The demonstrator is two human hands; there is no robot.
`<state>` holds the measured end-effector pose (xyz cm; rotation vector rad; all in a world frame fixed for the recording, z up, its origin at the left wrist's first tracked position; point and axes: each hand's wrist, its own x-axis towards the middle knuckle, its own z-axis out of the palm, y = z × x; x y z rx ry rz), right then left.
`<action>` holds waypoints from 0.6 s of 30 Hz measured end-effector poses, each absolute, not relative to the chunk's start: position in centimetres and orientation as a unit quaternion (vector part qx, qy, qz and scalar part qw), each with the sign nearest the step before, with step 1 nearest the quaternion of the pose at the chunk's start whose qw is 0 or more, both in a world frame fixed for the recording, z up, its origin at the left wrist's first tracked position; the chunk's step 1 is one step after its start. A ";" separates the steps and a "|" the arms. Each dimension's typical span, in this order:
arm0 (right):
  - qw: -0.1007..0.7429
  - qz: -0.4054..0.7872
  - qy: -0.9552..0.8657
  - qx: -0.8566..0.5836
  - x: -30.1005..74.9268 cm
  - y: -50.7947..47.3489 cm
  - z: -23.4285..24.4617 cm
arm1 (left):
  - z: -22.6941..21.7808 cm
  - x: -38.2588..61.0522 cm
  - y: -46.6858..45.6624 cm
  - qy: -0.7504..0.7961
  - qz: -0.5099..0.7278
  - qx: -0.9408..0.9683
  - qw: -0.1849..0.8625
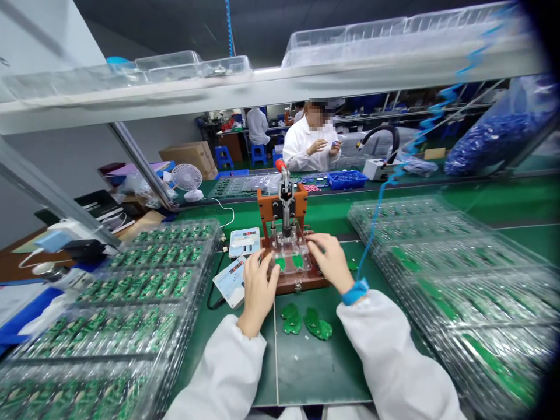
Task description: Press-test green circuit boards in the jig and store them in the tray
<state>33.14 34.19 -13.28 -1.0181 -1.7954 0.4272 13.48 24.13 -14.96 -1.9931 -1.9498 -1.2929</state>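
- The left hand (259, 279) and right hand (331, 259) are flanking the press fixture (286, 228), fingers spread, clamping nothing — whether they're touching it is hard to tell.
- Green boards (297, 261) are sitting inside, probably for alignment.
- Loose boards (292, 322) are lying in front, seemingly within reach.
- Tray stacks (396, 274) are hemming both sides; a blue cord (413, 146) is trailing rightward.

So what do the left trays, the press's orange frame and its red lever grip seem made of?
Trays: likely glossy clear plastic; green boards show through and edges glint.
Orange frame: perhaps smooth-looking painted metal, given its even colour.
Red grip: perhaps plastic or rubber, solidly coloured; finish too small to tell.
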 end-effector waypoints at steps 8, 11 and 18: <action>0.424 0.284 -0.770 -0.384 31.6 32.6 -14.1 | -15.0 13.2 26.1 -0.624 -0.404 -0.669 0.029; 0.424 0.334 -0.742 -0.398 32.9 32.1 -13.7 | -15.1 13.0 24.8 -0.609 -0.482 -0.630 0.000; 0.399 0.537 -0.669 -0.323 34.3 27.4 -13.2 | -15.4 14.8 21.9 -0.589 -0.517 -0.604 -0.147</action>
